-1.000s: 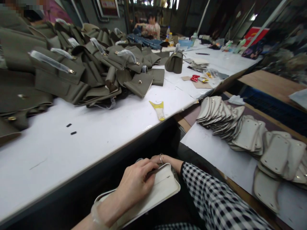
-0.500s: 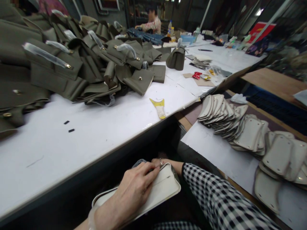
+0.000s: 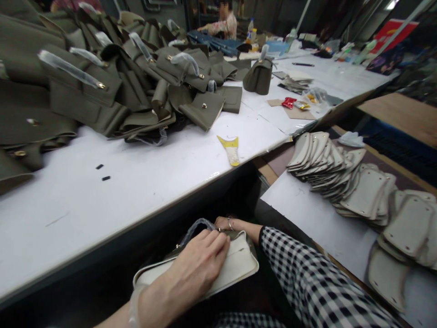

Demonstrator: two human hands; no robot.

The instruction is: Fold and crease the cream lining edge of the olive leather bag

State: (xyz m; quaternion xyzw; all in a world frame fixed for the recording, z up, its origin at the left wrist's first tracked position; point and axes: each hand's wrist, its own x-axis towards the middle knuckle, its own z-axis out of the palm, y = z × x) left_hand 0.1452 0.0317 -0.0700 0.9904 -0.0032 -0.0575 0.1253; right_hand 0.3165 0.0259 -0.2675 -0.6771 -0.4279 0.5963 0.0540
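Observation:
Low in front of me, below the table edge, is a dark olive handbag with a flat off-white panel facing up. Its carry handle, wrapped in clear plastic, arches at the far side. My left hand, with a pale bangle at the wrist, lies across the panel, its fingers curled over the far edge. Behind that edge my right hand, coming out of a checked sleeve, grips the bag near the handle. Most of the right hand's fingers are hidden by the bag and the left hand.
A heap of olive bags covers the white table's left side. A yellow-edged template and two small black pieces lie nearer. Stacked off-white panels stand right. Another person sits at the far end.
The handbag's far side and handle show more now, with the handle standing up. My left fingers have closed further over the edge. The whole view has shifted slightly.

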